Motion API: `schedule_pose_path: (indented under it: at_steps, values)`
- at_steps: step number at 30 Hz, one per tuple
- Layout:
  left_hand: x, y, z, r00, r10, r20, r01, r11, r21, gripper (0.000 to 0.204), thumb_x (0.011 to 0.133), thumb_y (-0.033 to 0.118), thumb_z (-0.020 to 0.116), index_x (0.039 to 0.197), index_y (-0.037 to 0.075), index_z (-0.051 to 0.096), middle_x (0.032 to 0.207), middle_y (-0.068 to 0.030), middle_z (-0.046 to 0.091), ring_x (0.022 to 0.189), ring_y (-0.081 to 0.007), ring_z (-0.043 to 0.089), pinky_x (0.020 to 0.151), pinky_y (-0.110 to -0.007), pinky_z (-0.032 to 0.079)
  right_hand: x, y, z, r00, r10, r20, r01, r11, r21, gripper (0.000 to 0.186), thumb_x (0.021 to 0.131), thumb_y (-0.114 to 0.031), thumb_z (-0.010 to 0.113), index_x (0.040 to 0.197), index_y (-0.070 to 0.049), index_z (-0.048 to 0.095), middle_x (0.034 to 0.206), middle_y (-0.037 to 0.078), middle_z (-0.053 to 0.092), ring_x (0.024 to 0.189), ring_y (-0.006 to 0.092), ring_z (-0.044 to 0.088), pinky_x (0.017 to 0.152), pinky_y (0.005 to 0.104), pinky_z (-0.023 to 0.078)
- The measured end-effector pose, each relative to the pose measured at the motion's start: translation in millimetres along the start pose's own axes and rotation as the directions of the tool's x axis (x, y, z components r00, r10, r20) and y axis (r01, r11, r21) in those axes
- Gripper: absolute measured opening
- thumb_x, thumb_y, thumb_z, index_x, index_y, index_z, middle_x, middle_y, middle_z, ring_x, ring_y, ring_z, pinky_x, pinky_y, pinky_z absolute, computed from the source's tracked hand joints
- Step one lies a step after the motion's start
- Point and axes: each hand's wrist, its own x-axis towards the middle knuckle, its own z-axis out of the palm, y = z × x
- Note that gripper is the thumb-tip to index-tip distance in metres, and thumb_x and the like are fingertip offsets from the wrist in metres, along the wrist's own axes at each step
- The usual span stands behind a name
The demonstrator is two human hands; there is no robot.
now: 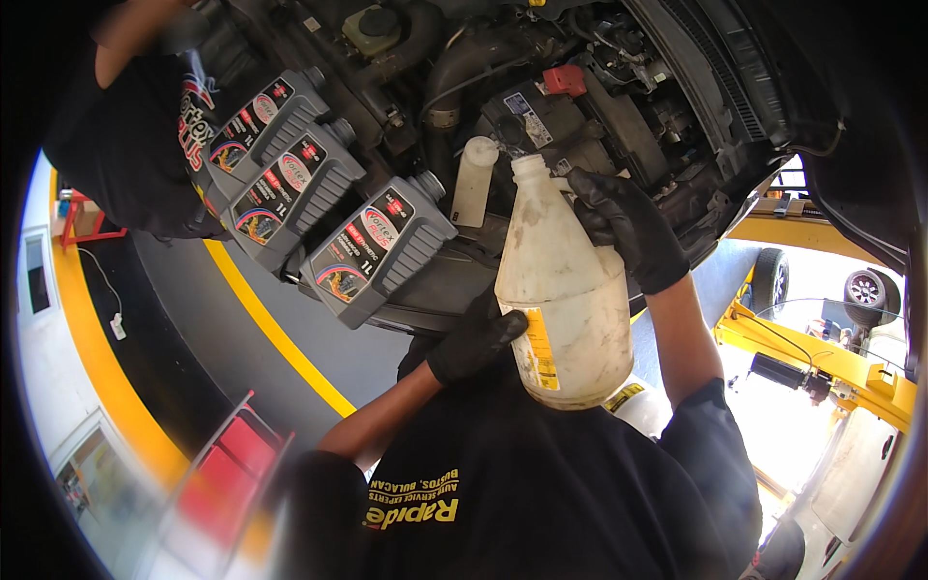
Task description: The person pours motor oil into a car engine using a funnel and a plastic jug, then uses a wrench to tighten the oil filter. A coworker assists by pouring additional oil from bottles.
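Observation:
A dirty, translucent white plastic jug (563, 280) with a yellow label is held between my hands, its narrow open neck toward the engine bay. My black-gloved right hand (628, 227) is closed at the handle beside the neck. My black-gloved left hand (480, 338) grips the lower left side, thumb by the label, other fingers mostly hidden. Just left of the jug's mouth stands a slim off-white reservoir (473, 184). The car battery (532, 114) lies beyond the neck.
Three dark grey oil bottles (379, 253) stand along the car's front edge. At the left, another person in a black shirt (116, 145) has a blurred raised arm. A red rack (232, 464) stands lower left, yellow lift parts (822, 353) at right. Behind the jug sits a white container (643, 411).

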Motion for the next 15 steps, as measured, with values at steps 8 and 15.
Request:
schedule_pose_path:
  at_steps: [8, 15]
  values:
    - [4, -4, -3, 1.000, -0.001, -0.021, 0.000, 1.000, -0.026, 0.094, 0.096, 0.074, 0.054, 0.150, -0.002, 0.042, 0.133, -0.0081, 0.061, 0.112, -0.0127, 0.057, 0.089, -0.028, 0.049, -2, -11, 5, 0.993, -0.011, 0.117, 0.008, 1.000, 0.023, 0.041, 0.101, -0.028, 0.062, 0.135, -0.005, 0.065, 0.091, -0.005, 0.060, 0.080, 0.0052, 0.056, 0.074, 0.0231, 0.050]
    - [11, 26, -11, 0.987, 0.150, 0.057, -0.154, 0.986, 0.067, 0.082, 0.092, 0.044, 0.072, 0.152, -0.002, 0.040, 0.140, -0.0118, 0.060, 0.125, -0.0206, 0.058, 0.103, -0.036, 0.048, -46, -24, 16, 0.950, -0.298, -0.094, 0.295, 0.955, -0.039, 0.042, 0.102, -0.026, 0.062, 0.137, -0.003, 0.060, 0.090, -0.003, 0.059, 0.069, 0.0051, 0.050, 0.061, 0.0206, 0.039]
